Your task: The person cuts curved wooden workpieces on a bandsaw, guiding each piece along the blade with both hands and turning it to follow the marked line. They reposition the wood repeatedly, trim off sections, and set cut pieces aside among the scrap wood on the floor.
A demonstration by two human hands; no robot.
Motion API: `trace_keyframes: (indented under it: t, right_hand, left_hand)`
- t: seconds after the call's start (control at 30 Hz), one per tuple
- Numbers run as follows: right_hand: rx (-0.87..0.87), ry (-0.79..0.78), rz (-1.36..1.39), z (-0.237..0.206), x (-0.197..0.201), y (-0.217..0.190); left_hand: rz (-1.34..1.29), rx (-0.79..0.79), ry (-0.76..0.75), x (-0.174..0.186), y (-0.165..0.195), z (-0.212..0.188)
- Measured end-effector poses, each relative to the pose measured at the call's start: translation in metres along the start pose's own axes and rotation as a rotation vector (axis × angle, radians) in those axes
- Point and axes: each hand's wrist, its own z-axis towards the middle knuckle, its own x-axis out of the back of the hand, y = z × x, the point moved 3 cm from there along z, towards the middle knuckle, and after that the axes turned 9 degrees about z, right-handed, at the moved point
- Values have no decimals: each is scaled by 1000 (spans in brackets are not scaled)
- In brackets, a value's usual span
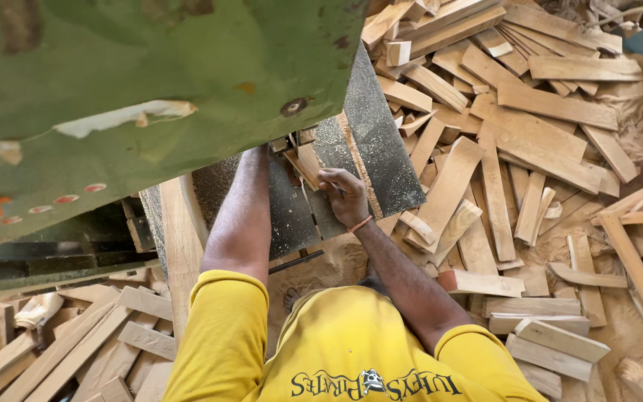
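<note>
Right hand (344,195) curled closed around a small wood piece (308,165) on the dusty saw table (381,141). Left hand hidden beneath the green machine housing (150,82), grip impossible to tell. Heaped offcuts (530,141) on the sawdust floor (634,327), more stacked by a long plank (181,246).
</note>
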Motion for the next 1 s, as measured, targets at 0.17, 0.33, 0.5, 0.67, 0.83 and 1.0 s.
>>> trace_keyframes:
  t: [0.17, 0.33, 0.5, 0.67, 0.83, 1.0]
  right_hand:
    - [9, -5, 30, 1, -3, 5]
    - [-21, 12, 16, 3, -4, 6]
    - [-58, 13, 79, 7, -7, 4]
    - [-62, 19, 96, 10, -7, 2]
    - [-112, 10, 190, 12, -9, 6]
    - [-98, 17, 172, 15, -9, 10]
  left_hand:
    - [36, -22, 11, 4, -1, 1]
    - [68, -45, 18, 7, 0, 5]
    - [95, -65, 28, 9, 1, 6]
    - [122, -84, 34, 9, 3, 8]
    - [154, -110, 41, 10, 4, 12]
    - [178, -131, 55, 11, 5, 17]
